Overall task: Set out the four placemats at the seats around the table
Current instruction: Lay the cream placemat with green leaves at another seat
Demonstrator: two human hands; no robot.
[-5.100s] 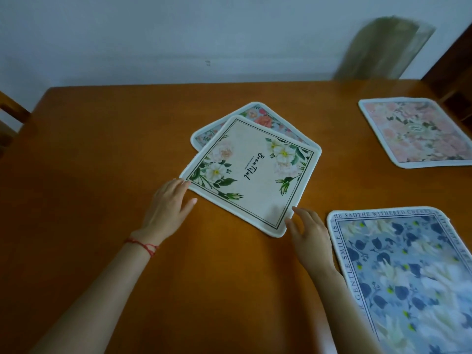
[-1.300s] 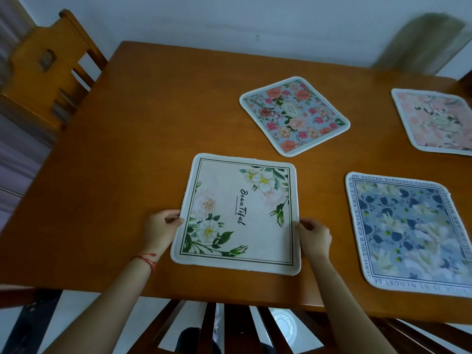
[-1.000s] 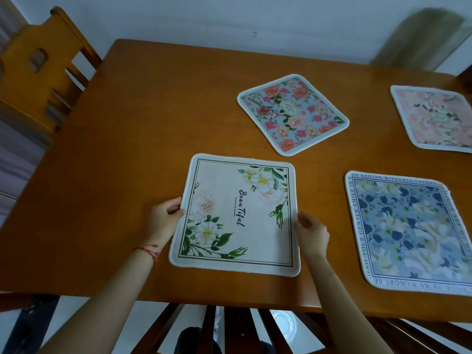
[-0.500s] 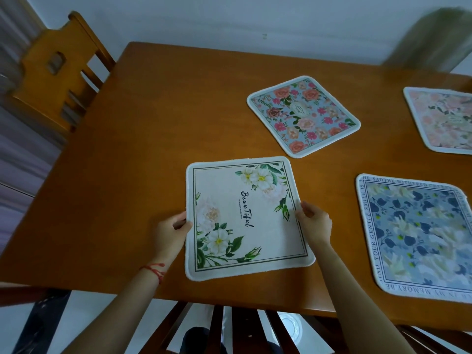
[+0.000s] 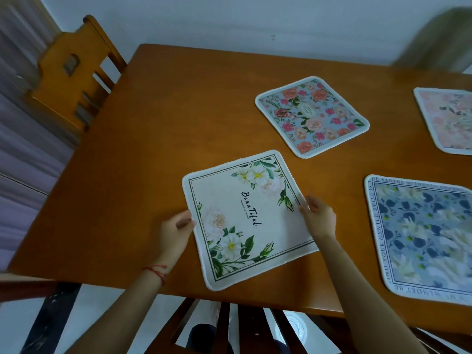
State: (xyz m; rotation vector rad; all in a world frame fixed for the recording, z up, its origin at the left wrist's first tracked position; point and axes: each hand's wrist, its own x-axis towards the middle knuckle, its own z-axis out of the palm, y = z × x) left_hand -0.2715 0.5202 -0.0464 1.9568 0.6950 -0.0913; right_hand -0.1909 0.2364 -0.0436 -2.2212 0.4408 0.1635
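Between the two hands, near the front edge of the wooden table (image 5: 158, 154), lies a cream placemat (image 5: 245, 218) with white flowers, turned a little askew. The left hand (image 5: 173, 232) pinches its left edge, thumb on top; the right hand (image 5: 319, 218) grips the right edge with curled fingers. Just right of the right hand lies a blue placemat (image 5: 424, 238) with lettering round its border. Beyond the hands sits a rose-patterned placemat (image 5: 311, 116), and far right a pink placemat (image 5: 449, 118). A wooden chair (image 5: 71, 70) stands at the table's left end.
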